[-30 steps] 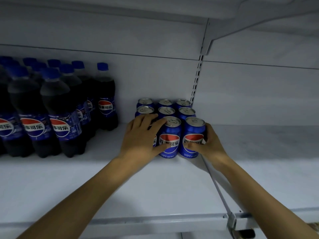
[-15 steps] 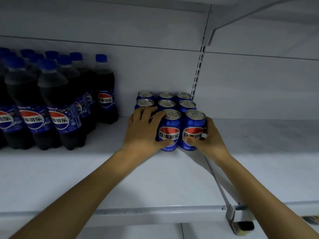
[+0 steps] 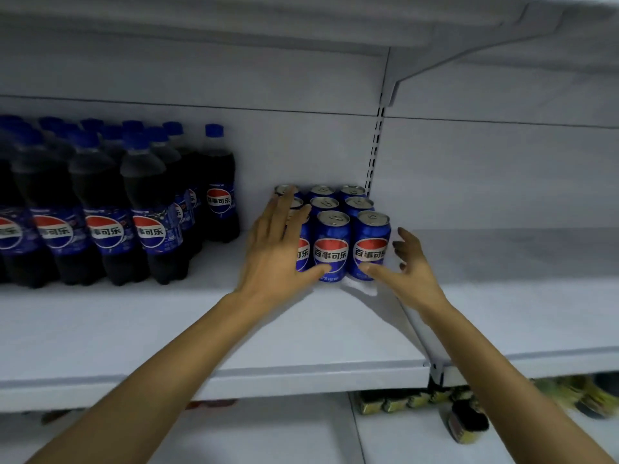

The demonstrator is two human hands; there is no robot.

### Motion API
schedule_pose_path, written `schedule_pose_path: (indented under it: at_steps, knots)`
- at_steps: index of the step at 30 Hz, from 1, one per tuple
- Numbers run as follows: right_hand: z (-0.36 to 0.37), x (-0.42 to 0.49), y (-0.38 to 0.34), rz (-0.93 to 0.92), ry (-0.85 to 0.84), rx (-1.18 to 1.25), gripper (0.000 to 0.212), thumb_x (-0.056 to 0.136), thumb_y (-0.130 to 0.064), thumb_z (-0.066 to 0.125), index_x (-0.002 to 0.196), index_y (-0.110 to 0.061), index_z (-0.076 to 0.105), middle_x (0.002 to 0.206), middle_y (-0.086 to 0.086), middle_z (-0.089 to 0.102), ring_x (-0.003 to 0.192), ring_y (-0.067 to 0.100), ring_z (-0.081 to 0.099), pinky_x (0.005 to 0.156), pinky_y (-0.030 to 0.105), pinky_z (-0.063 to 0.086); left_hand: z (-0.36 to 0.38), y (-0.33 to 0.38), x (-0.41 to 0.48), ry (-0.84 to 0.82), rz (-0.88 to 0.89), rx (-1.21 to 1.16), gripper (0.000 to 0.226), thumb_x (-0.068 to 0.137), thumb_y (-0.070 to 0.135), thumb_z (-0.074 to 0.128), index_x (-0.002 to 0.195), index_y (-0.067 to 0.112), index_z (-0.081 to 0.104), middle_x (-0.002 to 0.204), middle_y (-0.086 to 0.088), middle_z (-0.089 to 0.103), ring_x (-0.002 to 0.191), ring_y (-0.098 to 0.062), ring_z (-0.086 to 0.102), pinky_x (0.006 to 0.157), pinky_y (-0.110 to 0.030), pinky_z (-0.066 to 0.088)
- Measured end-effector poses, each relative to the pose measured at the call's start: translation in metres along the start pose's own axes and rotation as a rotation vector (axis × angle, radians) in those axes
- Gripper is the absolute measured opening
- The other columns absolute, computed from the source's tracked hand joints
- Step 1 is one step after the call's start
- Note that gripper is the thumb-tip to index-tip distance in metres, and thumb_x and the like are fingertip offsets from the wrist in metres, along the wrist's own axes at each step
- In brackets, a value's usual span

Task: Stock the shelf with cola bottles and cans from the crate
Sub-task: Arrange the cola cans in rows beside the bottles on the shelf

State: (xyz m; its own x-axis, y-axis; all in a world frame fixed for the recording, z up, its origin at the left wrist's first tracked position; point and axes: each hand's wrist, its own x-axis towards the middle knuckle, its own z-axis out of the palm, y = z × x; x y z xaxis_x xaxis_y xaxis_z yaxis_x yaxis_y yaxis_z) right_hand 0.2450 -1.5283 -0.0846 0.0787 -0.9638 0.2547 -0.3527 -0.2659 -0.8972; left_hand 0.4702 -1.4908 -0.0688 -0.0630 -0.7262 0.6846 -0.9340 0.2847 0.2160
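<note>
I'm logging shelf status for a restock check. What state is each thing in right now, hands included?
cans: upright, labels forward, packed in a three-by-three block.
bottles: upright, capped, standing in rows to the left of the block.
left hand: open, straight fingers lying against the block's left side.
right hand: open, fingers spread beside the block's right side, holding nothing.

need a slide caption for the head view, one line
Left hand and right hand, both open, flank the cans on the shelf; bottles stand further left.
</note>
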Motion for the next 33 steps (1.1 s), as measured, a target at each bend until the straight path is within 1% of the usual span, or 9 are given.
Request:
schedule_pose_path:
  at_steps: [3,8,10,13,17,23,26,29,33]
  knots:
    - [0.001,-0.044,-0.010,0.011,0.047,0.056,0.106,0.062,-0.046,0.076,0.149,-0.022,0.022,0.153,0.007,0.034,0.138,0.019,0.035,0.103,0.029,0.033,-0.017,0.011,-0.026,0.016,-0.017,-0.142,0.089,0.072,0.059,0.064,0.144,0.016,0.034,0.156,-0.005,0.024,0.144,-0.023,0.020,0.114,-0.046,0.027]
    - [0.028,-0.141,-0.025,0.000,0.157,0.154,0.091,0.069,-0.042,0.074,0.146,-0.027,0.028,0.146,-0.008,0.037,0.132,0.006,0.037,0.103,0.023,0.032,-0.038,0.039,-0.099,-0.007,0.009,-0.376,0.089,0.080,0.057,0.060,0.150,0.025,0.015,0.159,0.007,0.010,0.146,-0.013,0.012,0.118,-0.040,0.022]
    - [0.041,-0.179,-0.028,-0.003,0.161,0.156,0.087,0.070,-0.041,0.073,0.145,-0.029,0.030,0.143,-0.012,0.037,0.130,0.001,0.037,0.104,0.020,0.035,-0.045,0.045,-0.128,-0.026,0.029,-0.424,0.087,0.081,0.056,0.060,0.149,0.024,0.017,0.159,0.005,0.013,0.146,-0.013,0.013,0.117,-0.040,0.023]
    - [0.052,-0.240,-0.027,0.044,0.189,0.134,0.084,0.073,-0.041,0.072,0.144,-0.030,0.029,0.145,-0.012,0.038,0.132,0.001,0.036,0.096,0.005,0.035,-0.058,0.047,-0.178,-0.100,0.032,-0.462,0.084,0.081,0.058,0.057,0.148,0.020,0.023,0.159,0.001,0.013,0.146,-0.014,0.010,0.118,-0.038,0.018]
    - [0.046,-0.336,-0.014,0.196,0.280,0.122,0.090,0.075,-0.046,0.070,0.150,-0.033,0.021,0.150,-0.010,0.035,0.137,0.007,0.035,0.107,0.025,0.034,-0.069,0.052,-0.256,-0.240,0.034,-0.467,0.088,0.080,0.062,0.053,0.150,0.020,0.019,0.159,0.006,0.004,0.147,-0.010,-0.002,0.118,-0.021,-0.001]
    - [0.019,-0.460,0.007,0.483,0.391,0.034,0.098,0.072,-0.052,0.067,0.152,-0.032,0.014,0.156,-0.006,0.028,0.141,0.013,0.030,0.105,0.029,0.029,-0.062,0.068,-0.365,-0.612,-0.045,-0.451,0.102,0.073,0.079,0.031,0.151,0.024,-0.005,0.153,0.013,-0.021,0.143,-0.007,-0.021,0.120,-0.035,-0.003]
    - [0.009,-0.507,0.018,0.591,0.438,0.021,0.099,0.071,-0.053,0.068,0.153,-0.029,0.017,0.156,-0.004,0.028,0.140,0.013,0.031,0.101,0.029,0.030,-0.051,0.077,-0.399,-0.723,-0.044,-0.448,0.108,0.069,0.084,0.026,0.151,0.021,-0.006,0.153,0.012,-0.023,0.141,-0.005,-0.023,0.117,-0.031,-0.007]
    - [-0.001,-0.538,0.030,0.678,0.446,0.026,0.102,0.066,-0.058,0.068,0.152,-0.028,0.020,0.155,-0.004,0.030,0.139,0.013,0.032,0.103,0.030,0.031,-0.037,0.095,-0.416,-0.813,-0.074,-0.495,0.110,0.073,0.084,0.035,0.152,0.019,-0.006,0.156,0.010,-0.018,0.142,-0.005,-0.019,0.118,-0.031,-0.002]
    - [-0.016,-0.557,0.055,0.762,0.416,0.044,0.089,0.071,-0.053,0.069,0.147,-0.028,0.030,0.151,-0.006,0.036,0.136,0.012,0.037,0.102,0.029,0.034,-0.017,0.119,-0.430,-0.896,-0.085,-0.478,0.101,0.082,0.060,0.057,0.153,0.013,0.001,0.161,0.000,-0.004,0.147,-0.014,-0.005,0.119,-0.030,0.003]
